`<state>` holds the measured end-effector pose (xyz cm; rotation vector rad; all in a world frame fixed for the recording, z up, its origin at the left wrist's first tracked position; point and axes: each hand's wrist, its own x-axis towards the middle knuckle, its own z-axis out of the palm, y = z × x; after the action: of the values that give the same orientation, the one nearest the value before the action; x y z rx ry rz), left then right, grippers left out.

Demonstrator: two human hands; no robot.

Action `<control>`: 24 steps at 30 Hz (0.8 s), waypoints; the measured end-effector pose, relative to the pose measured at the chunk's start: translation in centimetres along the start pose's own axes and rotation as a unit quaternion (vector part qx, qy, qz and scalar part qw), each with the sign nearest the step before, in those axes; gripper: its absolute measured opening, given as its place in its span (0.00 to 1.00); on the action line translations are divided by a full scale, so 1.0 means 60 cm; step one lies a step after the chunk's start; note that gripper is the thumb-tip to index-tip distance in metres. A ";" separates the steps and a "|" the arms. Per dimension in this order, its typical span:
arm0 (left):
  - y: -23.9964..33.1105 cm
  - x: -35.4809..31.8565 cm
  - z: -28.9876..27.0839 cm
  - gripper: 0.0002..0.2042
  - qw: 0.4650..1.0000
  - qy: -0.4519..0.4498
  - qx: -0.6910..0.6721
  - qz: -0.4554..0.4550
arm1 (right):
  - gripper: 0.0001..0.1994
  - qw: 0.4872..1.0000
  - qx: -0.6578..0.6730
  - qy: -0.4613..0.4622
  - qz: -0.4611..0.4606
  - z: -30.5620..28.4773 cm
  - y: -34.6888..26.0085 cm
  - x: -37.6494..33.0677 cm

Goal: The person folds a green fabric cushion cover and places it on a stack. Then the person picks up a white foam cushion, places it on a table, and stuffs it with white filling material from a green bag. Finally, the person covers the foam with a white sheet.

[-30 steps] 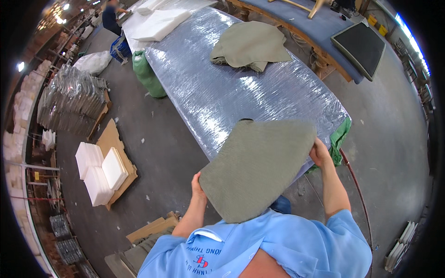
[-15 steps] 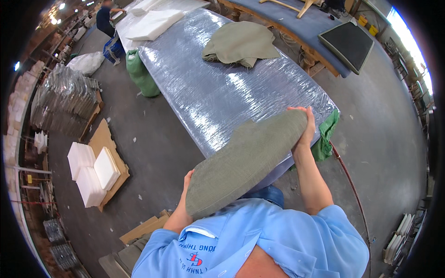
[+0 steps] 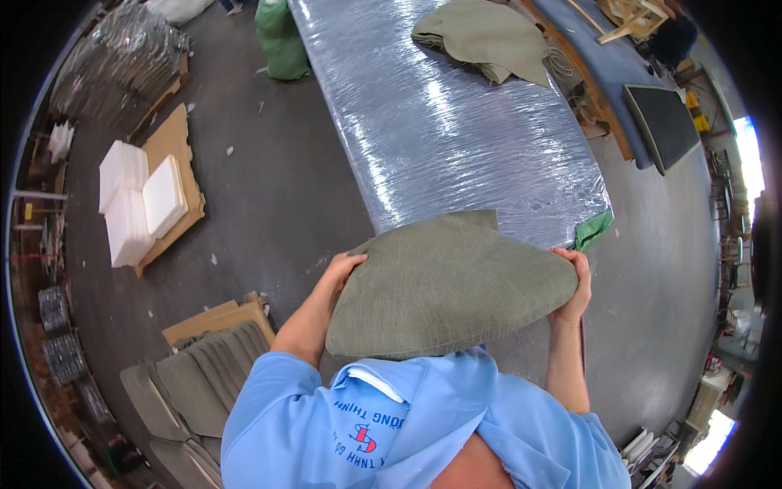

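Up close, the left hand [image 3: 340, 273] was curled around the left edge of a fat green cushion [image 3: 444, 285], with the thumb on top and the other fingers tucked under where they could not be seen. The right hand [image 3: 574, 285] gripped the cushion's right corner the same way, fingers bent over the edge and the palm hidden behind the cloth. Both hands held the cushion up in front of the person's chest, just at the near end of a long table [image 3: 456, 138] wrapped in shiny clear plastic. The cushion covered that end of the table, so it was hard to tell whether it touched the table or hung a little above it. Its lower edge was hidden behind the collar of the person's blue shirt [image 3: 423, 424]. A bit of bright green cloth [image 3: 593, 231] stuck out at the table's corner, just beside the right hand, and most of it was hidden. Far up the table lay a crumpled green cover [image 3: 485, 37], well apart from the cushion. On the dark floor to the left sat white foam blocks [image 3: 138, 196] on a flat piece of cardboard [image 3: 175, 143]. Lower down on the left was a row of green cushions [image 3: 187, 391], partly cut off by the dark rim. A green sack [image 3: 281, 41] stood near the table's far left side. A dark flat panel [image 3: 664, 122] lay off to the right.
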<state>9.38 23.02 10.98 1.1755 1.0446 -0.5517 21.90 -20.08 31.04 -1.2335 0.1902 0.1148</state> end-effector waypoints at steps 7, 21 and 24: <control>0.089 0.067 0.069 0.21 0.846 -0.038 0.496 0.190 | 0.17 0.809 -0.495 -0.313 0.058 0.087 -0.087 0.147; 0.057 0.055 0.117 0.10 0.861 0.115 0.375 0.324 | 0.21 0.429 -0.739 -0.502 0.130 0.251 0.368 0.233; 0.042 0.061 0.105 0.08 0.839 0.132 0.393 0.351 | 0.19 0.557 -0.665 -0.440 0.232 0.259 0.362 0.222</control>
<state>15.40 18.59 9.14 2.2883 0.5053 -0.2123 32.10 1.51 13.10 -2.4202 -0.6187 1.5755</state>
